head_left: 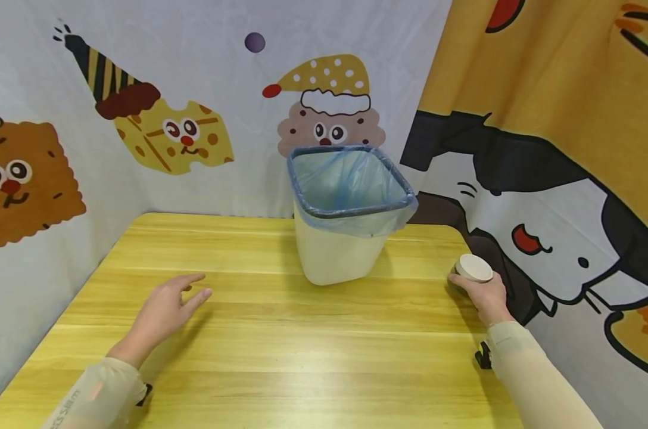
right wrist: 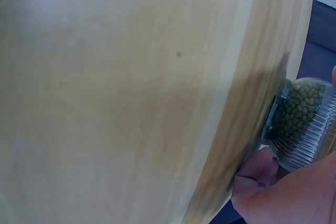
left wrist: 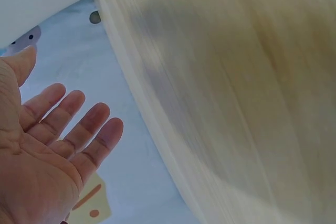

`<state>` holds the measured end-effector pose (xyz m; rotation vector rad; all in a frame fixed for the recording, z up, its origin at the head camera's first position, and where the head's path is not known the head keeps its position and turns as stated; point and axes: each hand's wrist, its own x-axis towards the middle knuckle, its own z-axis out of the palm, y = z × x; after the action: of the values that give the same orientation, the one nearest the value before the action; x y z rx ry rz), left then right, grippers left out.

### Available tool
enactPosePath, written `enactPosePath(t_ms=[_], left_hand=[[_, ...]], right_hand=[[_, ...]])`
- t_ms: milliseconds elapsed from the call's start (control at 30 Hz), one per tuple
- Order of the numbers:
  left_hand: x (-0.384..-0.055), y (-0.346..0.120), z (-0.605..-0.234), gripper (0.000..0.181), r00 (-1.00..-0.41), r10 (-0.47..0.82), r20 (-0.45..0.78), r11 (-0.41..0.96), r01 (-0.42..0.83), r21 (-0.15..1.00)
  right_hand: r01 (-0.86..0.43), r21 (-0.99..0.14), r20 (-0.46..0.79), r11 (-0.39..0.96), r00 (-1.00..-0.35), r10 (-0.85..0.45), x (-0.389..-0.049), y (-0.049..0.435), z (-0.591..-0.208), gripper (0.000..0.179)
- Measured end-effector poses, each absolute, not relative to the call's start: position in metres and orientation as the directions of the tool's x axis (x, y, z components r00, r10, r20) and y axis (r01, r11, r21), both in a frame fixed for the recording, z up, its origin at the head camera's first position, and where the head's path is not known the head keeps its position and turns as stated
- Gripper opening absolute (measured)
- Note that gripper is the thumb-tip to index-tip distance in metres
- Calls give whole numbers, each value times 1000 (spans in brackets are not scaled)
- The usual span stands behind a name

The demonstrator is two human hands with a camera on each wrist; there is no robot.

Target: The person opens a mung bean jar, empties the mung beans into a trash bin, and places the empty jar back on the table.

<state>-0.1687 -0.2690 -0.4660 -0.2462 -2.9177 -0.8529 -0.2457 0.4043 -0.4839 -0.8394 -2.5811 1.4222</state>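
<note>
My right hand (head_left: 488, 296) holds a small clear jar with a pale lid (head_left: 474, 268) at the table's right side. In the right wrist view, green beans (right wrist: 302, 107) that look like mung beans show through the ribbed wall of the jar (right wrist: 310, 142). The jar's base appears to be on or just by the tabletop; which one I cannot tell. Over the left part of the table is my left hand (head_left: 165, 311), holding nothing. Its fingers (left wrist: 86, 129) are spread and loosely bent in the left wrist view.
A cream waste bin (head_left: 337, 253) stands at the back middle of the wooden table (head_left: 281, 351), lined with a translucent blue bag (head_left: 351, 179). Behind it hangs a white cartoon-printed cloth (head_left: 206, 71). A yellow printed curtain (head_left: 549, 83) borders the right side.
</note>
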Motion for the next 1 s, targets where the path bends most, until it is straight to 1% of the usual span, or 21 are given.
enactPosePath(t_ms=[200,400,567,800,1000], left_hand=[[-168,-268,-467,59,-981,131,140,832,186,523],[-168,-266,-468,57,-982,131,134,832,182,524],[-168,-265,-469,59,-983,132,129,826,181,534],[-170,-263,-471,58,-982,137,132,820,187,542],[-170,-260,-472,57,-982,141,129,814,189,549]], right_hand=[[411,-806,-183,426,-857,481,-243,402,-487,119],[398,-791,-183,464,-878,441,-239,398,-487,118],[375,-786,-190,491,-903,386,-234,390,-485,119],[329,-805,-205,494,-935,288,-227,379,-484,114],[306,-787,-216,536,-950,225,-222,370,-482,118]])
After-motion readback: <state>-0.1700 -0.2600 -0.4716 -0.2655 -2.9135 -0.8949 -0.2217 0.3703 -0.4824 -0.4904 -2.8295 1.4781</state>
